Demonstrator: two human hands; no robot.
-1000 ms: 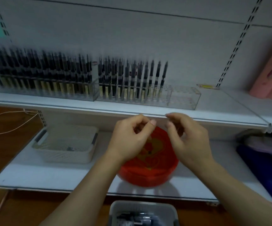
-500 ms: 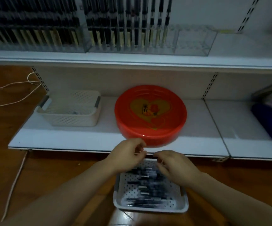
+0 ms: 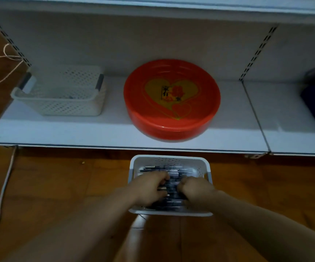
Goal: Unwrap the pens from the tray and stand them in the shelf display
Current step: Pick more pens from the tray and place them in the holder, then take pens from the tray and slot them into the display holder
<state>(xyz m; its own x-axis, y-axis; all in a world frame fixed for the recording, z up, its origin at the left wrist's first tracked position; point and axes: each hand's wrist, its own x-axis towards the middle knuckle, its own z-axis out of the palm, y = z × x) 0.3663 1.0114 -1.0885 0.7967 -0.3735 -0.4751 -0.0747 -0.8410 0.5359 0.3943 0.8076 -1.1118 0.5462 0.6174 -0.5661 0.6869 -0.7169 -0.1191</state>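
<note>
The wrapped pens are lying flat in a pile inside the white perforated tray that sits on the wooden floor right in front of the bottom shelf. From my feed, both hands are down in that tray on top of the pile. My left hand has its fingers curled down into the pens on the left half of the heap, and my right hand is doing the same on the right half, knuckles up, the two hands nearly meeting in the middle. Honestly I can't tell if either one has actually closed around a pen or is just resting on the pile, the fingertips are buried and it's all kinda blurry down there. Pens show in the gap between the hands and along the far end of the tray, beyond the fingers. Up on the shelf, straight behind the tray, there's a round red tin with a yellow heart design on its lid, and off to the left of it a white mesh basket with grey handles. A pale cord trails over the floor on the far left.
</note>
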